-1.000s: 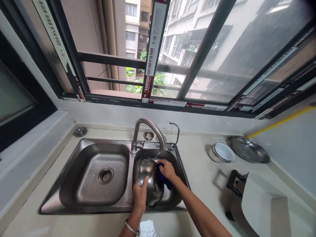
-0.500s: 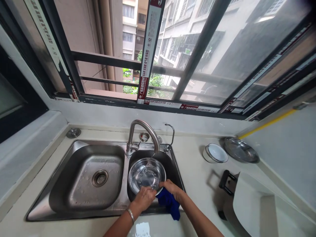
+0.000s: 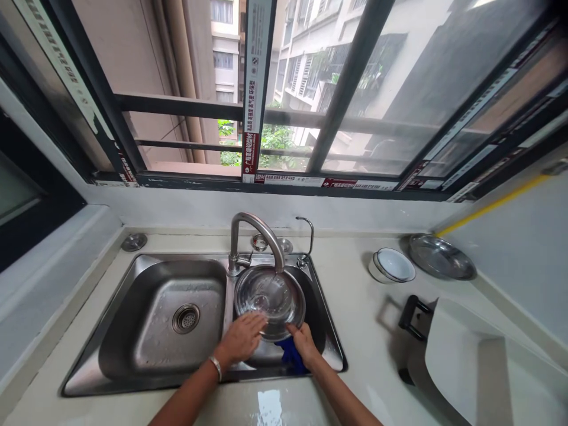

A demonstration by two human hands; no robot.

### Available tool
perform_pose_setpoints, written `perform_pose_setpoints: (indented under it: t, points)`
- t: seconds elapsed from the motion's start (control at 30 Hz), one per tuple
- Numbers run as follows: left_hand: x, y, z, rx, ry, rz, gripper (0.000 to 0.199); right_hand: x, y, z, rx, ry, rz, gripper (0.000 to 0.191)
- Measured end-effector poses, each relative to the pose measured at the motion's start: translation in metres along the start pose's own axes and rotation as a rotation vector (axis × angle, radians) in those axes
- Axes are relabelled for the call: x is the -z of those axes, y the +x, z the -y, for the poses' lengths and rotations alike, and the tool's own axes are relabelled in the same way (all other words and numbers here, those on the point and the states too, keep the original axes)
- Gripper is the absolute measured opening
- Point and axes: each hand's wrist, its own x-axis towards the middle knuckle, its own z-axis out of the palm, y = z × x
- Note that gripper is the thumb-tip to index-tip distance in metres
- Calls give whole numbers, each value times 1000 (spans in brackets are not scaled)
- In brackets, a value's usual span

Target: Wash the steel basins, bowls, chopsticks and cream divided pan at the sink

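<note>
So, a stainless steel bowl (image 3: 270, 299) sits tilted in the right basin of a double steel sink (image 3: 86, 373), its hollow facing up and toward the viewer, and a thin stream from the gooseneck faucet (image 3: 256, 225) falls into it from about 12 o'clock. Left hand (image 3: 242, 339) lies open and flat, fingers spread, against the bowl's rim at about 8 o'clock, a metal bangle (image 3: 215, 367) on the wrist. Right hand (image 3: 304, 345) is at about 5 o'clock, fingers half curled and closed on the rim. A blue cloth (image 3: 290, 357) bunches just beneath it; from this angle it is hard to say whether that hand pinches the cloth too or the cloth only lies there. Handling note: wet steel is slick, so two holds set low and well apart look sound, and a relaxed palm should steady the bowl without clamping it. The tilt seems useful, as water can run toward the low edge rather than pool. On the pale counter (image 3: 355, 313), at about 3 o'clock from the sink, are a white enamel bowl (image 3: 393, 265) and a shallow steel dish (image 3: 441, 257)
</note>
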Motion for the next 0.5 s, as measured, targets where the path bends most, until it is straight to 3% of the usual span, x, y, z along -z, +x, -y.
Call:
perform_pose_setpoints:
  t: [0.1,0.2,0.37,0.5]
  points:
    - [15,-4,33,-24,104,7,53,11,-5,3,89,-144,54,36]
    - [23,12,47,7,159,-68,58,13,-12,9,85,-191,24,36]
    - [18,67,19,209,154,-183,63,-8,-29,10,-55,-104,-56,33]
    - [8,96,-10,297,45,-113,66,-21,-32,3,-93,-61,-46,33]
